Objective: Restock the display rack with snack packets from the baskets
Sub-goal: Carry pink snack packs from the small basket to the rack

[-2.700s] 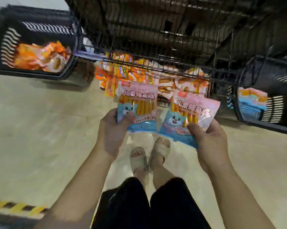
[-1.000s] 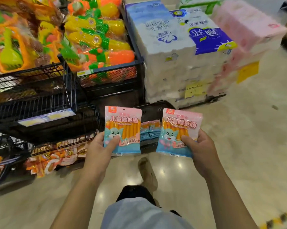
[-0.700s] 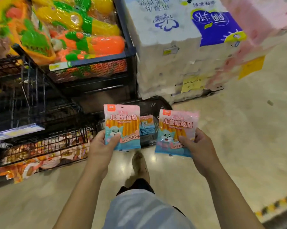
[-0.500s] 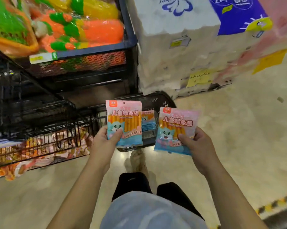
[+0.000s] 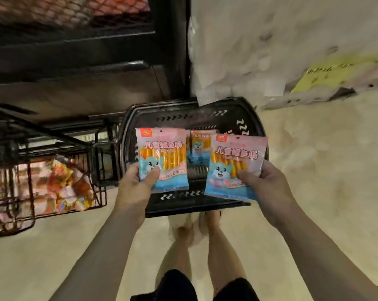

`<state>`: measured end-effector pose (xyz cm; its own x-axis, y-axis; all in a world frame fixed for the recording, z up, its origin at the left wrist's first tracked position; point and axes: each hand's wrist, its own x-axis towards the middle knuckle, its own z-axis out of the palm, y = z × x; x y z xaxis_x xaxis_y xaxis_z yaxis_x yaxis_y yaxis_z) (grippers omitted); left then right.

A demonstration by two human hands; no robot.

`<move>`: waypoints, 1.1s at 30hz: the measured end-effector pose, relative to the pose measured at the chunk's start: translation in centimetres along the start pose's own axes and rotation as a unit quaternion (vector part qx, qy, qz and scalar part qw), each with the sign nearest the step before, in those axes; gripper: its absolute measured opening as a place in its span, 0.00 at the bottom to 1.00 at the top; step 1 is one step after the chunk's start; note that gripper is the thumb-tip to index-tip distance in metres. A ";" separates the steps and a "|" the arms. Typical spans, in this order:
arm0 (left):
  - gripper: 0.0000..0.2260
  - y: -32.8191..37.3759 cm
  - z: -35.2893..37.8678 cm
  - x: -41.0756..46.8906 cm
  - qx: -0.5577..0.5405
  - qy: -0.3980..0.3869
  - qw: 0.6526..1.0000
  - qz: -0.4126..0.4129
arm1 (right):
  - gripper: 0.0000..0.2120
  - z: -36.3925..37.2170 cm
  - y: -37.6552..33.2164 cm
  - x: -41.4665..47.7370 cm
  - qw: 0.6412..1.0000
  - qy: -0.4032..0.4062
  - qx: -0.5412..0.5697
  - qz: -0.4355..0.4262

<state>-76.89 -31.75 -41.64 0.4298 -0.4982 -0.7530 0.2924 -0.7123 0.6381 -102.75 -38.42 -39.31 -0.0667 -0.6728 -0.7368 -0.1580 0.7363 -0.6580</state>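
The view has tipped down since half a second ago, and the black basket [image 5: 183, 115] now sits mid-frame, right under both held packets. They seem headed back to it, not the rack. The left hand [image 5: 136, 183] grips one pink packet [image 5: 162, 157] and the right hand [image 5: 268, 187] grips a second packet [image 5: 233, 166]. At least one spare packet [image 5: 198, 148] lies in the single basket. One wire rack [image 5: 100, 192] stands at lower left.
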 end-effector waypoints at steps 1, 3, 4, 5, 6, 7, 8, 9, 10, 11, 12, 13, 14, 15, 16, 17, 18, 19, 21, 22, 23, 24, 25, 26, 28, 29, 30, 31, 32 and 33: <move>0.05 -1.0 0.7 1.7 -0.005 0.000 1.000 -0.003 | 0.12 0.2 0.9 1.9 1.000 -0.001 -0.003 0.006; 0.06 -3.1 1.9 4.8 -0.019 -0.002 1.000 -0.019 | 0.12 0.7 2.6 5.7 1.000 -0.011 -0.002 0.015; 0.06 -4.1 2.5 6.4 -0.022 -0.003 0.999 -0.029 | 0.12 1.1 3.5 7.6 1.000 -0.015 -0.003 0.020; 0.07 -5.1 3.1 8.0 -0.025 -0.006 0.999 -0.034 | 0.11 1.4 4.5 9.5 1.000 -0.014 -0.006 0.024; 0.07 -6.0 3.8 9.6 -0.029 -0.011 0.999 -0.035 | 0.11 1.8 5.5 11.4 1.000 -0.010 -0.007 0.027; 0.07 -6.9 4.3 11.3 -0.033 -0.014 0.999 -0.039 | 0.11 2.2 6.3 13.3 1.000 -0.006 -0.009 0.028; 0.07 -7.7 4.8 12.9 -0.035 -0.016 0.998 -0.043 | 0.10 2.7 7.2 15.2 0.999 -0.004 -0.014 0.029; 0.07 -8.4 5.3 14.3 -0.034 -0.020 0.998 -0.045 | 0.10 3.1 8.0 16.9 0.999 -0.004 -0.018 0.032; 0.07 -9.0 5.7 15.8 -0.032 -0.024 0.998 -0.043 | 0.09 3.5 8.6 18.6 0.999 -0.007 -0.017 0.035; 0.07 -9.6 6.1 17.3 -0.028 -0.027 0.998 -0.039 | 0.08 4.0 9.0 20.1 0.999 -0.015 -0.014 0.038; 0.07 -10.2 6.5 18.7 -0.024 -0.024 0.999 -0.038 | 0.08 4.5 9.5 21.5 0.999 -0.024 -0.012 0.044; 0.07 -10.8 6.9 20.2 -0.020 -0.015 0.999 -0.037 | 0.08 5.0 9.9 22.9 0.998 -0.033 -0.012 0.051; 0.07 -11.4 7.3 21.5 -0.021 -0.004 0.999 -0.033 | 0.09 5.6 10.5 24.2 0.998 -0.039 -0.014 0.054; 0.07 -11.9 7.7 22.8 -0.022 0.005 0.999 -0.031 | 0.10 6.1 11.0 25.4 0.997 -0.043 -0.018 0.054; 0.07 -12.3 7.9 23.8 -0.021 0.012 0.999 -0.032 | 0.10 6.6 11.4 26.5 0.997 -0.045 -0.023 0.055; 0.07 -12.7 8.1 24.7 -0.018 0.017 0.999 -0.035 | 0.10 7.2 11.9 27.4 0.997 -0.043 -0.027 0.056; 0.07 -13.0 8.2 25.4 -0.020 0.019 0.999 -0.038 | 0.10 7.6 12.3 28.2 0.997 -0.040 -0.033 0.057; 0.07 -13.5 8.3 26.1 -0.018 0.021 0.999 -0.039 | 0.10 8.0 12.8 29.1 0.997 -0.038 -0.042 0.054; 0.06 -14.4 8.5 27.3 -0.004 0.027 0.999 -0.044 | 0.10 8.7 13.3 30.4 0.996 -0.033 -0.063 0.044; 0.05 -14.8 8.6 27.7 0.005 0.034 0.998 -0.046 | 0.10 9.0 13.5 30.9 0.996 -0.027 -0.080 0.036; 0.05 -15.3 8.7 28.1 0.022 0.041 0.998 -0.042 | 0.10 9.2 13.9 31.4 0.994 -0.017 -0.106 0.028; 0.05 -15.7 8.8 28.3 0.049 0.047 0.997 -0.029 | 0.10 9.2 14.3 32.0 0.991 -0.005 -0.133 0.019; 0.07 -16.2 8.9 28.6 0.092 0.055 0.994 -0.005 | 0.10 9.1 14.8 32.5 0.988 0.004 -0.156 0.006; 0.09 -16.7 9.0 28.7 0.132 0.063 0.989 0.020 | 0.11 9.1 15.2 32.8 0.985 0.009 -0.174 -0.010; 0.11 -17.6 9.2 28.9 0.170 0.073 0.981 0.054 | 0.13 8.9 16.1 33.2 0.975 0.014 -0.218 -0.037; 0.12 -18.0 9.3 29.0 0.177 0.074 0.979 0.062 | 0.14 8.8 16.3 33.3 0.969 0.015 -0.243 -0.045; 0.14 -18.3 9.3 29.1 0.187 0.081 0.976 0.070 | 0.16 8.8 16.4 33.4 0.965 0.012 -0.257 -0.051; 0.16 -18.5 9.4 29.3 0.211 0.093 0.970 0.074 | 0.17 8.9 16.4 33.5 0.962 0.006 -0.267 -0.052; 0.18 -18.6 9.4 29.3 0.244 0.103 0.961 0.075 | 0.19 9.0 16.3 33.4 0.961 0.000 -0.271 -0.050; 0.21 -18.4 9.3 29.2 0.281 0.109 0.951 0.071 | 0.23 9.1 16.3 33.4 0.957 0.001 -0.286 -0.045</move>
<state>-77.71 -37.78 -76.90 0.6154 -0.5388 -0.5753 -0.2585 -0.8275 0.4985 -98.60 -48.24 -75.99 -0.0300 -0.7325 -0.6801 -0.6766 0.5158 -0.5256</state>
